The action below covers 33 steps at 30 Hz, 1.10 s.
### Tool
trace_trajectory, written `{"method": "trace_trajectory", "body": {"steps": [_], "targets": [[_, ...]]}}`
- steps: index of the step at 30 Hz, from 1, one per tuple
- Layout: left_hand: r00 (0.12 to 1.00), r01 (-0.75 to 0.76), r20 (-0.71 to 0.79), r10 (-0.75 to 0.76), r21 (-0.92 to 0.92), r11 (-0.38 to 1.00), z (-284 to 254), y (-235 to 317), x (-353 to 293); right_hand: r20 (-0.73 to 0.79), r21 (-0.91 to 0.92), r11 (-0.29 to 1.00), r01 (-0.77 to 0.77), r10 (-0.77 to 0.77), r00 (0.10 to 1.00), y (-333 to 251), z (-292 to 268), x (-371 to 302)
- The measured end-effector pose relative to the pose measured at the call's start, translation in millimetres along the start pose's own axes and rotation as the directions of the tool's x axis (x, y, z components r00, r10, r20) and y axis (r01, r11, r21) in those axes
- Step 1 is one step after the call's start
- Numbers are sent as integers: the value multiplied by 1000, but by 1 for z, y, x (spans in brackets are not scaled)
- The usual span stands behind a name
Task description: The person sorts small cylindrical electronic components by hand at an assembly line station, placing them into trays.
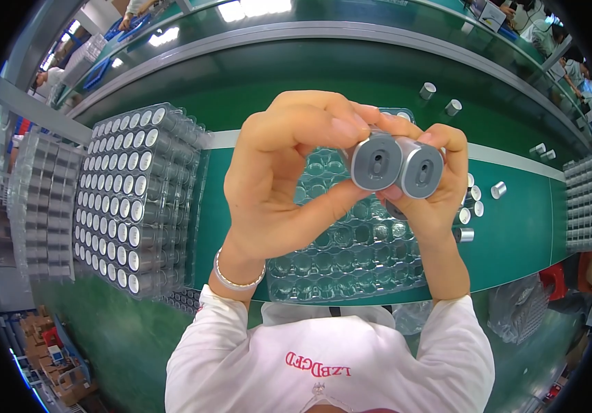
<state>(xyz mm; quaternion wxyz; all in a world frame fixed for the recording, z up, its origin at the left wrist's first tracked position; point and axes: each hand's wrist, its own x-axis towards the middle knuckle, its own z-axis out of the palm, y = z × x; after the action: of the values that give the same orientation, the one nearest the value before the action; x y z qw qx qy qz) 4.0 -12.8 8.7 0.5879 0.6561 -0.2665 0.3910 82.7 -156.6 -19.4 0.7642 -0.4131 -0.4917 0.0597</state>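
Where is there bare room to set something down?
The green table shows bare between the loose cylinders and the right tray stack. A narrower strip, partly hidden by the left hand, separates the left tray stack from the clear tray, which crowds the middle.

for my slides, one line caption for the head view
Left fingers and right fingers hold grey-ended cylinders side by side over a clear plastic tray, near stacked filled trays.

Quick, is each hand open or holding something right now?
Left hand: closed, holding the left grey-ended cylinder.
Right hand: closed, holding the right grey-ended cylinder.
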Motion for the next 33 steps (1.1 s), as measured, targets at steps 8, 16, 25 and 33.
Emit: {"method": "trace_trajectory", "body": {"steps": [8,16,25,33], "targets": [[1000,18,-3,-18,19,1000,1,2,0,40,-32,998,63,-62,997,1,-3,2],[999,43,-6,-44,-104,994,-1,-3,0,31,-39,999,-5,6,1000,-4,0,0],[918,353,23,-396,-505,788,-10,-2,2,62,-108,993,-52,59,996,-15,7,-6],[926,328,136,-352,-751,574,-11,-7,-1,-23,233,949,-213,225,974,-20,4,-9]]}}
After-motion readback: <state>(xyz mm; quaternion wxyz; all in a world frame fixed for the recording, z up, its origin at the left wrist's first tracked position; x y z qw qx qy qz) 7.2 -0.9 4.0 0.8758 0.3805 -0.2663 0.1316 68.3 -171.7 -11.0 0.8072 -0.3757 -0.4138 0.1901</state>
